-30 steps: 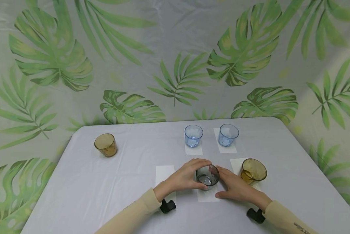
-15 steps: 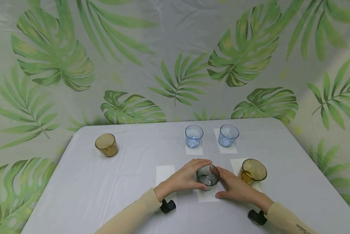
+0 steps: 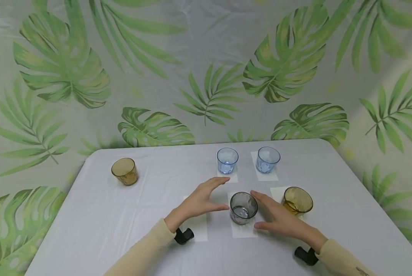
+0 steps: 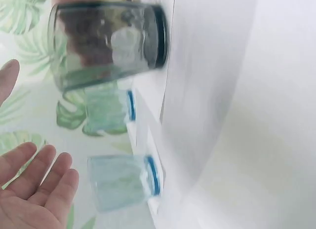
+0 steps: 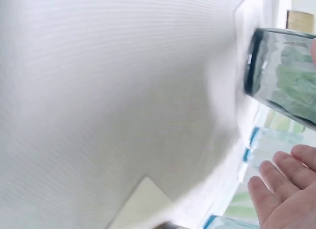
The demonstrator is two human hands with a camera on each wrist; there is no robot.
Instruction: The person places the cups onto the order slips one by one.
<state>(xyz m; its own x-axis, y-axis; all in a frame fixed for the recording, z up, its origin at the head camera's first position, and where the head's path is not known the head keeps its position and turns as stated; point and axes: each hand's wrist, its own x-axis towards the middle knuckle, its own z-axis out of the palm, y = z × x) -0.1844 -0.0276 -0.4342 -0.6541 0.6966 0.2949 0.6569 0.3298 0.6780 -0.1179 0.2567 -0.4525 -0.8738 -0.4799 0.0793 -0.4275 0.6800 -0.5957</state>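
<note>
A smoky grey drinking glass (image 3: 243,209) stands upright on a white paper strip (image 3: 244,231) near the middle of the table. My left hand (image 3: 197,199) is just left of it, fingers and thumb spread and apart from the glass. In the left wrist view a gap shows between the spread fingers (image 4: 59,182) and the grey glass (image 4: 106,44). To the right of the glass is my right hand (image 3: 278,216), its fingers extended and holding nothing, fingertips right by the glass's side. The right wrist view shows these fingers (image 5: 284,177) below the grey glass (image 5: 289,76).
Two blue glasses (image 3: 228,161) stand on paper strips at the back. An amber glass (image 3: 298,201) is close beyond my right hand, on another strip. A second amber glass (image 3: 125,171) stands at the far left. One paper strip (image 3: 199,230) lies below my left hand.
My left hand has let go of the grey glass and moved away to the left, its fingers spreading. The glass stays in place, and the right hand has barely moved.
</note>
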